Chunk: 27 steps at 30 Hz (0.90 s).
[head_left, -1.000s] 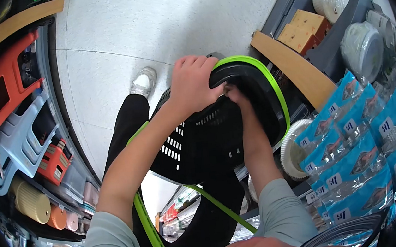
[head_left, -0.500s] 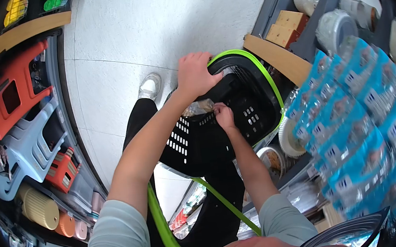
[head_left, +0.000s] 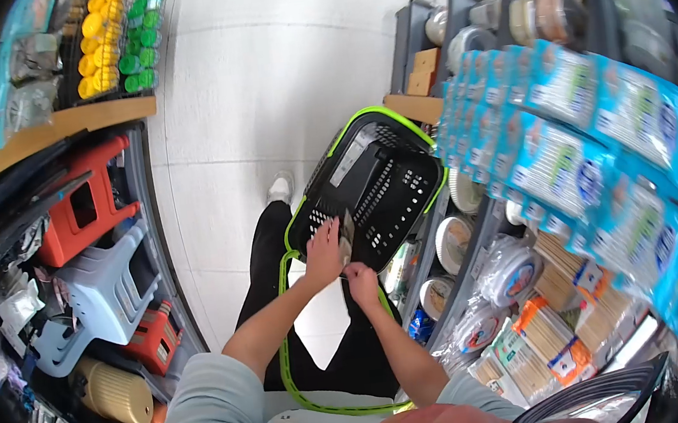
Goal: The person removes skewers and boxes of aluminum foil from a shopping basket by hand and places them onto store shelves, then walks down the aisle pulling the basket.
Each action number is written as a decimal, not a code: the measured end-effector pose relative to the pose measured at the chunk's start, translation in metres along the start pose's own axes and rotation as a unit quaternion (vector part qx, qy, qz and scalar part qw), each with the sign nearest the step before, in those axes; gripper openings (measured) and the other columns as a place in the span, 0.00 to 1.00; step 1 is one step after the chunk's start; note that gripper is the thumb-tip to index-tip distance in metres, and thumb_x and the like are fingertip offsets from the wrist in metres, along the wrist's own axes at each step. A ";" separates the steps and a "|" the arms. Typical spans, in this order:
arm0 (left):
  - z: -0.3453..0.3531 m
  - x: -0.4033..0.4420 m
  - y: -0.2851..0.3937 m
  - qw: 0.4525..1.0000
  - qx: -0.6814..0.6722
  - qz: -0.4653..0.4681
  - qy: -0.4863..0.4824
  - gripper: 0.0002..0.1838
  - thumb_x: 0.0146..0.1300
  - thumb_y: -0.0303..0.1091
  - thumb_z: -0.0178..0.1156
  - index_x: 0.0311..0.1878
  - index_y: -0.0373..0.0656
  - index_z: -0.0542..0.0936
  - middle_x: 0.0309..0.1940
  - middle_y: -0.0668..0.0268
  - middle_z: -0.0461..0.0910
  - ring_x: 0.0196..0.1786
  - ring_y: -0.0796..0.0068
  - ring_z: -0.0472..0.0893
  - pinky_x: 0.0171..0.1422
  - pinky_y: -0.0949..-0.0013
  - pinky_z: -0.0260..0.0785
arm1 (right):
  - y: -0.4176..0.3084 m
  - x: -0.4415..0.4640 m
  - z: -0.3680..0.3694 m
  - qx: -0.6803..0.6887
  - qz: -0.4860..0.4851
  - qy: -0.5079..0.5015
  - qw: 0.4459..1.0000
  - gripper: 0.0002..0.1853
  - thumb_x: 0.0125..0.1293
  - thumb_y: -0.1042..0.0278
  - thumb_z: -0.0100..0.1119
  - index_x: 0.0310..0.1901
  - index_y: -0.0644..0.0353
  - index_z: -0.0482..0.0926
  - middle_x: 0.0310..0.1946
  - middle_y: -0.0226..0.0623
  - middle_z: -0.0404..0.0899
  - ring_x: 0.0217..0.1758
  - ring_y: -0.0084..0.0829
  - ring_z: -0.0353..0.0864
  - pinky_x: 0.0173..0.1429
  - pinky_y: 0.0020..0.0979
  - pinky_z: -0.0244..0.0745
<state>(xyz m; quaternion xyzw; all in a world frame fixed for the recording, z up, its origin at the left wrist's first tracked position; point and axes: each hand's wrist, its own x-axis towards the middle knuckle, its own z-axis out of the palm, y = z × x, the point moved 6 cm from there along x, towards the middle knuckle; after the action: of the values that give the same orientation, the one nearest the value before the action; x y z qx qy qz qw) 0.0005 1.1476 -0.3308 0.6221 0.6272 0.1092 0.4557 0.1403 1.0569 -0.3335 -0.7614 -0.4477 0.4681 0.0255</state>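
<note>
A black basket point(head_left: 399, 234) with a bright green rim is tilted in front of my legs, its open side facing up. Its green handle point(head_left: 283, 358) loops back against my body. At the basket's near end, a small clear plastic package point(head_left: 348, 239) with brownish contents stands between my hands. My left hand point(head_left: 324, 253) lies along the package's left side, fingers closed against it. Lower down, my right hand point(head_left: 361, 283) is closed in a pinch at the package's bottom end, its fingertips partly hidden.
On the left, shelves hold a red stool point(head_left: 60, 232), a light blue stool point(head_left: 112, 289) and a beige bin point(head_left: 114, 392). Blue packs point(head_left: 556, 156) hang out from the right shelf, above wrapped bowls and wooden sticks point(head_left: 546, 338). Pale floor point(head_left: 251, 80) runs ahead.
Both hands have drawn back toward my body. My left hand has left the basket's far rim for the package. More of the basket's inside shows, and the shelves have shifted in view.
</note>
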 end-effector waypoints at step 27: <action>-0.072 -0.193 0.311 0.934 -0.253 0.216 -0.129 0.22 0.75 0.47 0.52 0.35 0.34 0.77 0.26 0.58 0.79 0.32 0.67 0.79 0.38 0.61 0.70 | -0.041 -0.324 -0.314 0.384 -0.095 0.219 0.892 0.13 0.71 0.67 0.61 0.52 0.66 0.81 0.46 0.32 0.85 0.45 0.21 0.80 0.52 0.29 0.76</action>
<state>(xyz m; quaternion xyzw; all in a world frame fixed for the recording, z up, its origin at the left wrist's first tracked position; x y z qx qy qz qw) 0.1249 1.0720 0.0124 0.6151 0.3653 0.2790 0.6406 0.2921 0.9718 0.0847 -0.7295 -0.2867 0.4199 0.4575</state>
